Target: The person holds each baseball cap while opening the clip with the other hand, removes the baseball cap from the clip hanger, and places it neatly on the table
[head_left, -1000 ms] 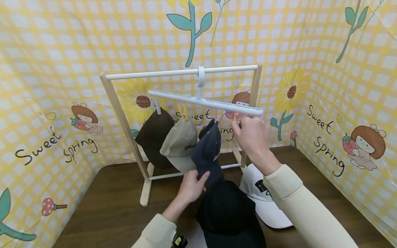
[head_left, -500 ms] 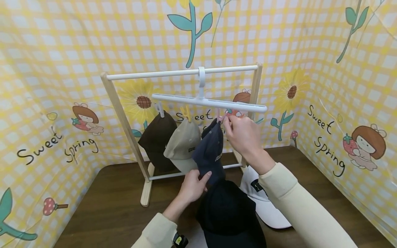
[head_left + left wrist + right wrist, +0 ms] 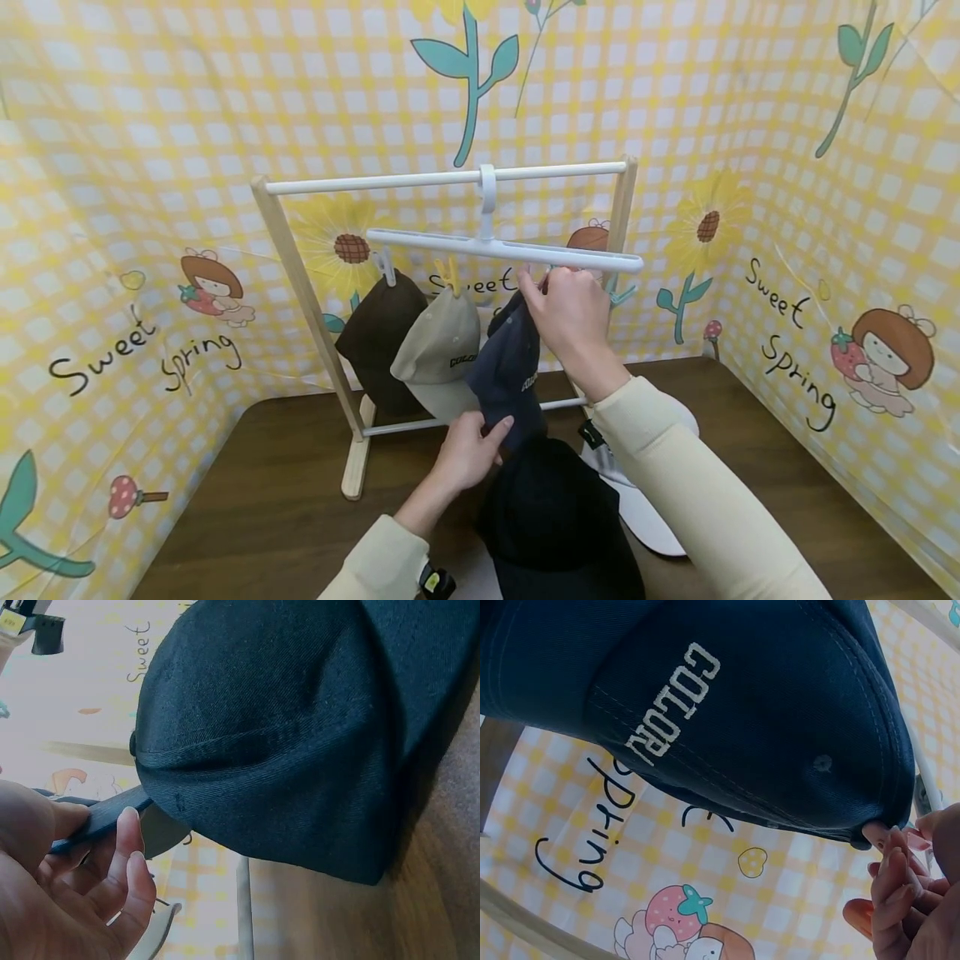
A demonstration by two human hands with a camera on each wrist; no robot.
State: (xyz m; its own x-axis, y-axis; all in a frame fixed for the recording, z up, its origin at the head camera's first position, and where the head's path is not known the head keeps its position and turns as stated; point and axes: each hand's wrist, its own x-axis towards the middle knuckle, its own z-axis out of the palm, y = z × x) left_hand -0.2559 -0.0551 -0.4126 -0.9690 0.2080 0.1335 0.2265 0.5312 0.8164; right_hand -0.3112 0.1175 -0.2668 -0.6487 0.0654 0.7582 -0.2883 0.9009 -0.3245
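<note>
A navy cap (image 3: 506,358) with "COLOR" lettering hangs below the right half of a white hanger (image 3: 562,252). My left hand (image 3: 465,454) pinches its brim between thumb and fingers; the left wrist view shows the brim (image 3: 112,814) in that grip. My right hand (image 3: 573,321) is at the top of the cap, its fingers around a pink clothespin (image 3: 919,838) there, and a fingertip touches the crown. Most of the clothespin is hidden by the fingers. To the left hang a beige cap (image 3: 442,342) on a yellow clothespin (image 3: 450,277) and a dark brown cap (image 3: 382,333) on a grey clothespin (image 3: 387,268).
The hanger hooks over the top bar of a wooden rack (image 3: 300,292). A teal clothespin (image 3: 624,294) shows beyond my right hand. In front, a black cap (image 3: 555,508) lies on the brown table (image 3: 247,500), with a white cap (image 3: 652,517) partly behind my right sleeve.
My right hand has moved left and slightly down from the hanger's right end to the pink clothespin. The hanger has swung slightly. My left hand keeps hold of the navy brim.
</note>
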